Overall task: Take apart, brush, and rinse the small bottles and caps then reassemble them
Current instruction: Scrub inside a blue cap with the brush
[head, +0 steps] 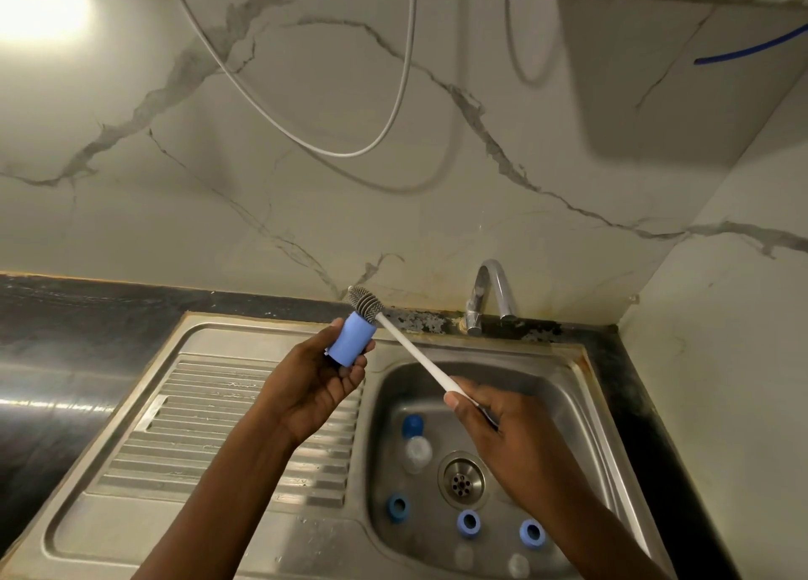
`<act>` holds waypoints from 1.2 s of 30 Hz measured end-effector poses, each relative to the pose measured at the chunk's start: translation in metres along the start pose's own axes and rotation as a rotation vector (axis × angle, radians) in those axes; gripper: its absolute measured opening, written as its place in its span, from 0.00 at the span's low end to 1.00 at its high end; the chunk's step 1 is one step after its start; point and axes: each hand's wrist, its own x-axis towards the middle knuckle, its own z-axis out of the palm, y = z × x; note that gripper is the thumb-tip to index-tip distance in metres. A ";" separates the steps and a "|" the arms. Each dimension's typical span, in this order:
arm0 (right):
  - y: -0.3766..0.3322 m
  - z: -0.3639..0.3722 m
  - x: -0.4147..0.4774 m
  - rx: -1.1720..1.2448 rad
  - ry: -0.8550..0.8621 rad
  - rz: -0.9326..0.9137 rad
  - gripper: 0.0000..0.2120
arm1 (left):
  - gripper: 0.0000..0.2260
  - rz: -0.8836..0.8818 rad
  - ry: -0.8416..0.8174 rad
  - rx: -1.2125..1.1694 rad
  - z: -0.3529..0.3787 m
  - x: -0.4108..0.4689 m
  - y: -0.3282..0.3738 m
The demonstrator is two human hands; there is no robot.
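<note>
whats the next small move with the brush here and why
Probably swing the brush head round and ease it into the blue bottle piece. The left hand grips that piece, the right hand grips the white handle, and the bristles sit outside, by its upper end.

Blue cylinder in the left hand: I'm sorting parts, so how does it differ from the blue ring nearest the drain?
The blue cylinder is taller and held up by the left hand, with the brush head at its upper end. The blue ring is short and lies untouched in the sink basin, hole facing up. Both are blue.
</note>
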 end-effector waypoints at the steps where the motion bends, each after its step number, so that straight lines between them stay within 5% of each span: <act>1: 0.001 -0.001 0.000 0.005 0.002 0.008 0.17 | 0.25 0.017 0.002 -0.043 0.001 0.001 0.000; 8: 0.008 -0.005 -0.011 0.036 0.043 -0.025 0.17 | 0.15 0.154 0.017 -0.258 0.003 0.006 0.012; 14: 0.013 0.001 -0.025 0.116 -0.020 -0.017 0.11 | 0.18 0.206 0.041 -0.262 0.005 0.012 0.011; 19: 0.004 0.006 -0.024 0.153 -0.053 0.040 0.26 | 0.19 0.217 0.022 -0.181 0.015 0.010 -0.007; 26: -0.017 0.005 -0.010 0.411 -0.168 0.149 0.13 | 0.18 0.341 0.028 -0.047 0.017 0.007 -0.019; 29: -0.021 0.001 -0.004 0.284 -0.163 0.056 0.11 | 0.19 0.369 0.029 0.021 0.016 0.006 -0.017; 36: -0.027 -0.022 -0.001 -0.364 -0.178 -0.194 0.25 | 0.29 0.310 0.139 0.087 0.002 0.008 -0.012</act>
